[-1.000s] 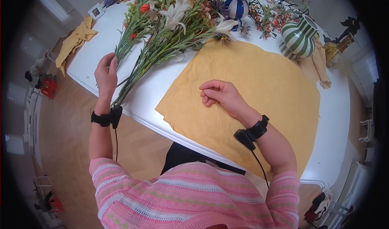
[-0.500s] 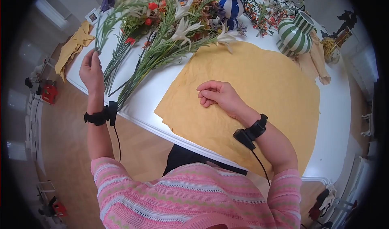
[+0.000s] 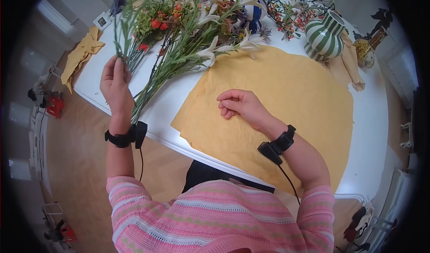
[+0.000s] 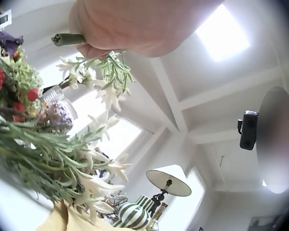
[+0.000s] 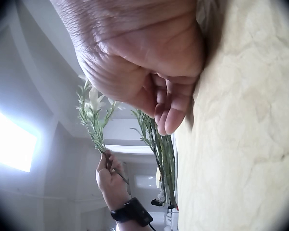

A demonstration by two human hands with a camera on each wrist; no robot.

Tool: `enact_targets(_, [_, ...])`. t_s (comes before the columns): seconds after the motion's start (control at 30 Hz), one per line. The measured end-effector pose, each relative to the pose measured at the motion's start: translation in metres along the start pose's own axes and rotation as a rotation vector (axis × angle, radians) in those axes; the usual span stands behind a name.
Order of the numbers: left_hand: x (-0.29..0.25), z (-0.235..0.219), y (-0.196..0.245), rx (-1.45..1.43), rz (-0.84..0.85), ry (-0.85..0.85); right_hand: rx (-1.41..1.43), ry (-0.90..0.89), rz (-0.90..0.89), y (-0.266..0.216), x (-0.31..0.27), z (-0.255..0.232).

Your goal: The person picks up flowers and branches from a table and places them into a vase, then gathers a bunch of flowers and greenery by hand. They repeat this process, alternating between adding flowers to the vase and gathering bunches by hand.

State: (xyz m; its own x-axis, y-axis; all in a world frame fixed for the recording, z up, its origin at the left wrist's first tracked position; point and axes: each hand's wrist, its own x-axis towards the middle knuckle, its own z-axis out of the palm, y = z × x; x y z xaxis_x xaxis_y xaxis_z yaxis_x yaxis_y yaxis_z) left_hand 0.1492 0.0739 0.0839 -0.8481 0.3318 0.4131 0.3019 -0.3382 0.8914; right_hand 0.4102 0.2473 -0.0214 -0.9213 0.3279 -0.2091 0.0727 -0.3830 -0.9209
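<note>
My left hand (image 3: 116,86) pinches the stem of an artificial white lily (image 5: 93,115) and holds it raised above the table's left part. The cut stem end (image 4: 68,39) pokes out past that hand in the left wrist view. Green leaves of the lily blur at the top left of the head view. On a large sheet of yellow wrapping paper (image 3: 286,114) rests my right hand (image 3: 245,107), its fingers loosely curled around nothing. Between the hands lies a pile of long-stemmed flowers (image 3: 172,69), with white lilies and red blooms, stems toward the front edge.
A green-and-white striped vase (image 3: 324,37) stands at the right back, a blue-and-white vase (image 3: 254,14) behind the flowers. Red-berried branches (image 3: 291,22) lie between them. Crumpled tan paper (image 3: 83,56) hangs over the left corner, near a small framed picture (image 3: 102,21).
My left hand has lifted the white lily off the pile, first swinging left, then coming back right with it upright. My right hand has stayed on the paper.
</note>
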Motion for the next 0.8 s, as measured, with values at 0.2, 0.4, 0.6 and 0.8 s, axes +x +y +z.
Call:
enact_targets(0.2, [-0.017, 0.019, -0.058, -0.011, -0.15, -0.113, 0.013, -0.009, -0.008, 0.001, 0.0, -0.001])
enact_targets(0.4, [-0.014, 0.034, -0.064, -0.118, -0.066, -0.025, 0.009, -0.009, -0.011, 0.0, 0.001, 0.0])
enact_targets(0.6, [-0.019, 0.052, -0.081, -0.157, -0.057, 0.032, -0.003, -0.023, 0.003, 0.002, 0.001, -0.001])
enact_targets(0.8, [-0.022, 0.06, -0.083, -0.118, -0.026, 0.017, 0.01, -0.013, 0.007, 0.001, 0.0, 0.0])
